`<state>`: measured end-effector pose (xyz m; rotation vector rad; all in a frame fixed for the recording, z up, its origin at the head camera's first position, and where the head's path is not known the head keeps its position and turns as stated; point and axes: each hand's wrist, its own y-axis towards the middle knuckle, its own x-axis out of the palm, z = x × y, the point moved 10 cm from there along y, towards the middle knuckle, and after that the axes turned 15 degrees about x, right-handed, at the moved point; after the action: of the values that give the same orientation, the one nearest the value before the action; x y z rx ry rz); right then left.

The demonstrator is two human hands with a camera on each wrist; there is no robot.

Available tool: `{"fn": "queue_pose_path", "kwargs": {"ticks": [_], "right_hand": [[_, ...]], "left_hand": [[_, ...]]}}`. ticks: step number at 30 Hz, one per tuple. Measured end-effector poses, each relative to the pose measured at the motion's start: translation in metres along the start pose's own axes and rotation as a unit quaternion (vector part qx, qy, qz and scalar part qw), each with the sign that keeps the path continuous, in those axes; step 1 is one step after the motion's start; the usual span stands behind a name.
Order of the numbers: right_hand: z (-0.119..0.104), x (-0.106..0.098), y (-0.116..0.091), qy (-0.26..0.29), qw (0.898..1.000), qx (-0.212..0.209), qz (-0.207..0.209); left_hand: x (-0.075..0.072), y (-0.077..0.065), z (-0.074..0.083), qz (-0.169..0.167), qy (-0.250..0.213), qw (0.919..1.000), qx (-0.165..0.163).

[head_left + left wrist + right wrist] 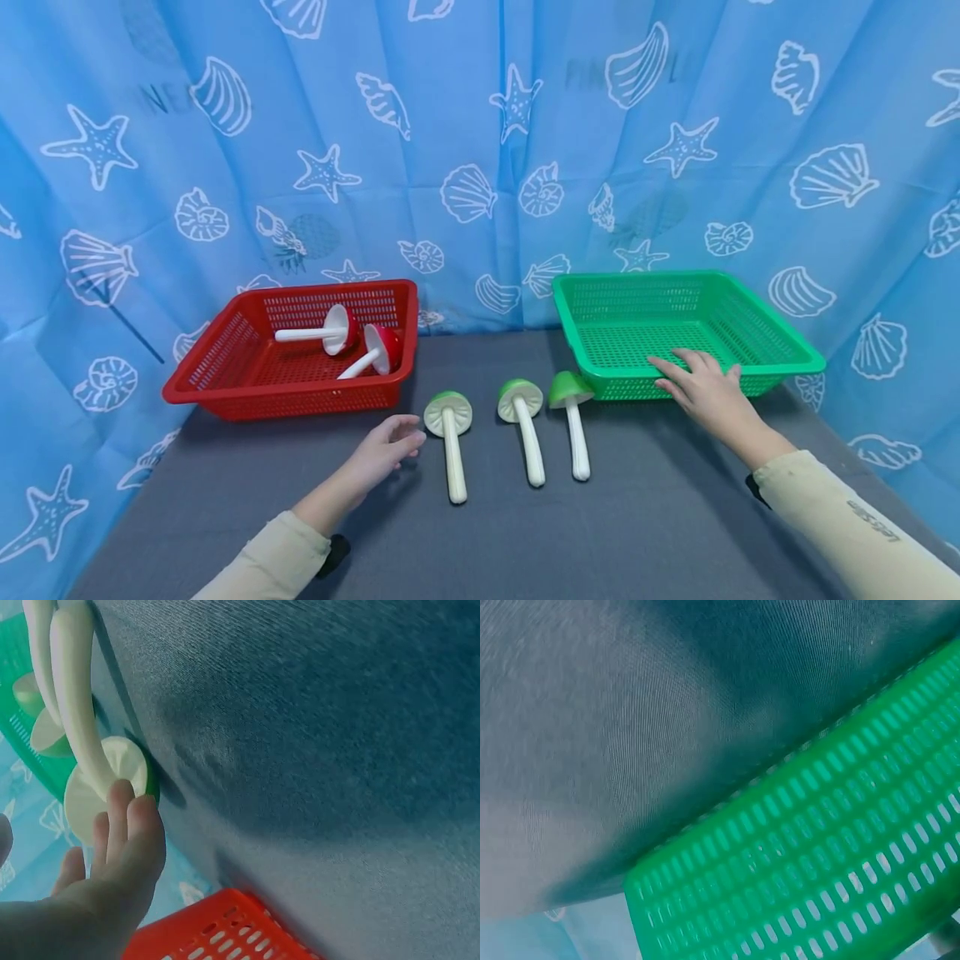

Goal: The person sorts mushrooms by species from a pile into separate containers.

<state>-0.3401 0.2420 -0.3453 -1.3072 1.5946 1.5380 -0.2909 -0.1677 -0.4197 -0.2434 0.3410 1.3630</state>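
Observation:
Three toy mushrooms with green caps and white stems lie on the grey cloth: a left one (453, 454), a middle one (531, 442) and a right one (577, 433). Just left of the left mushroom is my left hand (378, 454), its fingers loosely bent and holding nothing. In the left wrist view the fingertips of that hand (116, 859) overlap the mushroom's cap (124, 759). My right hand (708, 396), fingers spread, hovers over the front rim of the green basket (618, 372). The right wrist view shows that basket's slotted side (802, 847).
A red basket (292, 390) stands at the back left, with two red-capped toy mushrooms inside, one (311, 334) lying behind the other (363, 362). The right green mushroom's cap is close against the green basket. Behind the table hangs a blue shell-patterned curtain (450, 108).

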Motion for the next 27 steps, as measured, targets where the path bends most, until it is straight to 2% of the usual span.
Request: {"fn": "queue_pose_path", "kwargs": {"ticks": [5,12,18,22,27], "right_hand": [[0.000,-0.004,-0.001,0.023,0.999,-0.009,0.044],[-0.002,-0.003,-0.001,0.019,0.998,-0.009,0.059],[-0.001,0.000,0.000,0.017,0.999,0.005,0.034],[0.000,0.003,0.002,0.018,1.000,0.022,0.004],[0.001,0.003,0.004,0.016,0.999,0.034,-0.014]], "left_hand": [[0.006,0.004,-0.001,-0.015,-0.005,0.9999,-0.003],[0.020,0.006,-0.006,-0.030,-0.028,0.9991,-0.010],[0.036,0.009,-0.010,-0.051,-0.070,0.9960,-0.021],[0.043,0.012,-0.013,-0.041,-0.086,0.9948,-0.036],[0.049,0.018,-0.016,-0.021,-0.083,0.9951,-0.048]]}}
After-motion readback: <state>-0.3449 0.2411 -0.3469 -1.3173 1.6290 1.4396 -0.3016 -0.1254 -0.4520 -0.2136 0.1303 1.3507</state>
